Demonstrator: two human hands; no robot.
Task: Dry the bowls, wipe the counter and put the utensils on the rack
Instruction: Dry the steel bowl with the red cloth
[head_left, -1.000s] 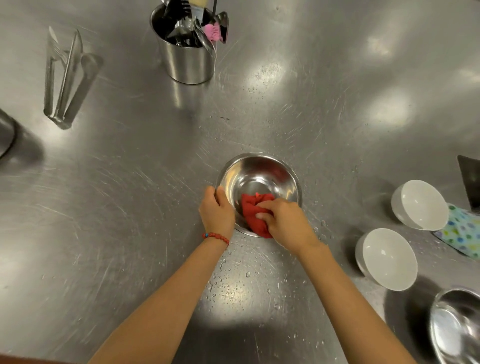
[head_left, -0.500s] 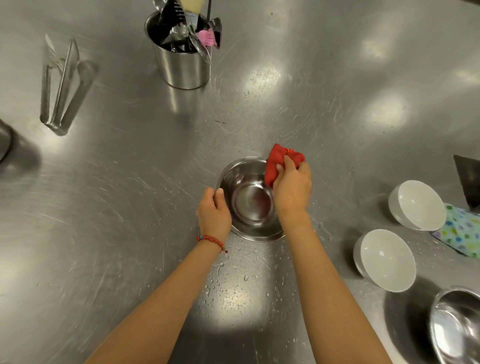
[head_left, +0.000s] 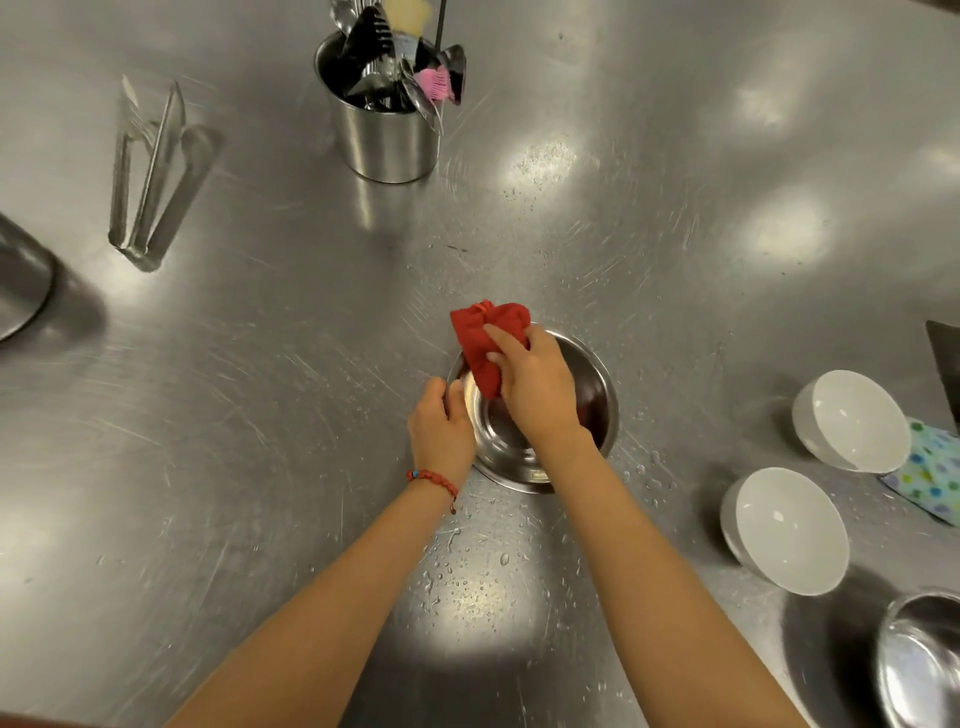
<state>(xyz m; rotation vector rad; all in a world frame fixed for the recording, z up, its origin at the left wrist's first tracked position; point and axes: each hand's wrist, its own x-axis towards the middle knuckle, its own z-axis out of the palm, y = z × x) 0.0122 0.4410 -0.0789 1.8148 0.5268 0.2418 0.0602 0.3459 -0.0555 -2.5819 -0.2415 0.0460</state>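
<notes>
A scratched, brushed-metal counter (head_left: 260, 415) glares with soft reflections and beads of water. At its centre sits a shiny steel bowl (head_left: 597, 384) with a soft, crumpled red cloth (head_left: 480, 338) at its rim. Right of that bowl lie two glossy white bowls (head_left: 789, 530); beyond it stands a polished metal canister (head_left: 387, 140).

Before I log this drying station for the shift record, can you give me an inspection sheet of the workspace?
Surface: steel counter, scratched, water droplets near the arms.
Job's things: steel bowl being wiped with a red cloth; two white bowls tilted at right; another steel bowl at the lower right edge.
Clutter: utensil holder full of utensils; tongs; dotted cloth.
Grippers: left hand holds the bowl's rim; right hand grips the cloth.
Cables: nothing seen.
Surroundings: dark object at left edge, unclear.
</notes>
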